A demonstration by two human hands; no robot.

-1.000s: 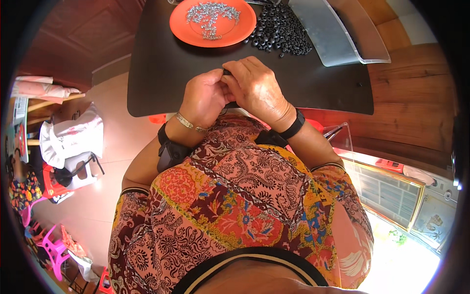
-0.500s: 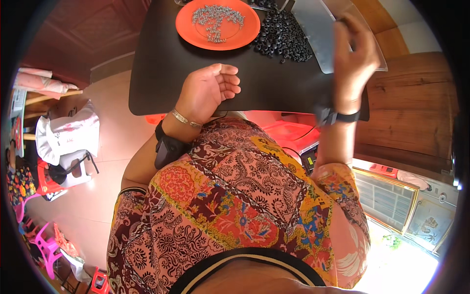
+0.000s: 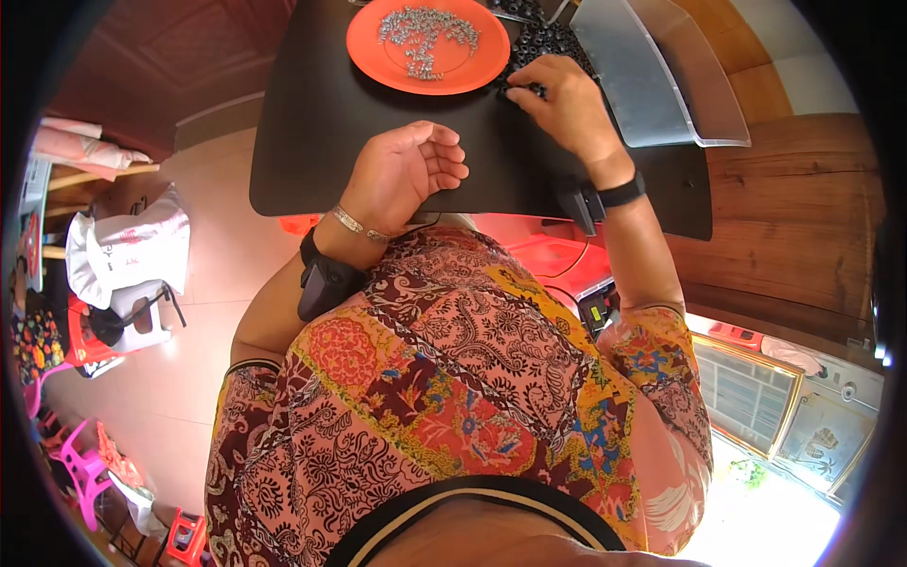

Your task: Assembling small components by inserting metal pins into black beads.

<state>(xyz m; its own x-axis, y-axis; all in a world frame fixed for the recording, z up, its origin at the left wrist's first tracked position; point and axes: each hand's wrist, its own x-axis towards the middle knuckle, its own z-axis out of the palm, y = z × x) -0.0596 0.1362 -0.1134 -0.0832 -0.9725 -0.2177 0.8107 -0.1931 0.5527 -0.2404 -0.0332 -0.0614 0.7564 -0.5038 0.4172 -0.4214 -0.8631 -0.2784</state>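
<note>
My right hand (image 3: 569,106) is at the near edge of a pile of small round black parts (image 3: 546,42), thumb and fingers pinched on a black piece, its exact kind too small to tell. Left of the pile, an orange plate (image 3: 364,61) bears many small silver metal pieces (image 3: 430,38) that look like screws. My left hand (image 3: 406,170) rests palm up by the table's near edge, its fingers loosely curled, the thumb apart from them, and nothing visible in it. A translucent plastic bin (image 3: 635,76) stands right of the pile.
The dark table (image 3: 316,132) has a rounded near edge close to my body. A wooden cabinet (image 3: 789,208) stands at the right. On the floor to the left are a white bag (image 3: 128,250) and pink stools (image 3: 87,472). A red surface (image 3: 539,253) shows below the table.
My right hand has moved left from over the bin to the black parts, its fingers now pinched there. The left hand stays almost still.
</note>
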